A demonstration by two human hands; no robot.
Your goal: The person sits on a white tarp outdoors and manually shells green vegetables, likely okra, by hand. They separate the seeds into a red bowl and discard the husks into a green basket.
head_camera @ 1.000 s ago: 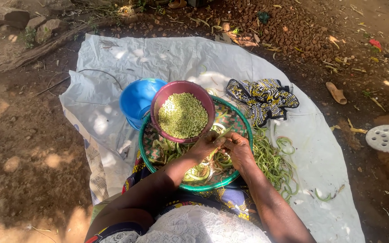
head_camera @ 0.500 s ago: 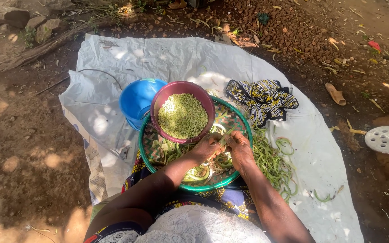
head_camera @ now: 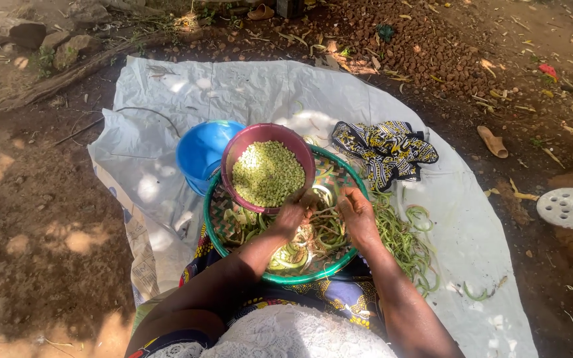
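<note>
Here the landmark is a round woven tray [head_camera: 223, 246] with a green rim, resting on the person's lap. Over its middle, the left hand [head_camera: 291, 217] and the right hand [head_camera: 357, 211] both pinch green bean pods [head_camera: 323, 225], fingers curled around them. A maroon bowl [head_camera: 247, 142] of shelled green beans [head_camera: 267, 173] sits on the tray's far-left part, and a blue bowl [head_camera: 200, 149] stands just beyond the tray's left rim. Loose pods [head_camera: 402, 242] lie heaped just right of the tray on a white sheet [head_camera: 260, 86], with a patterned cloth [head_camera: 386, 149] beyond them.
</note>
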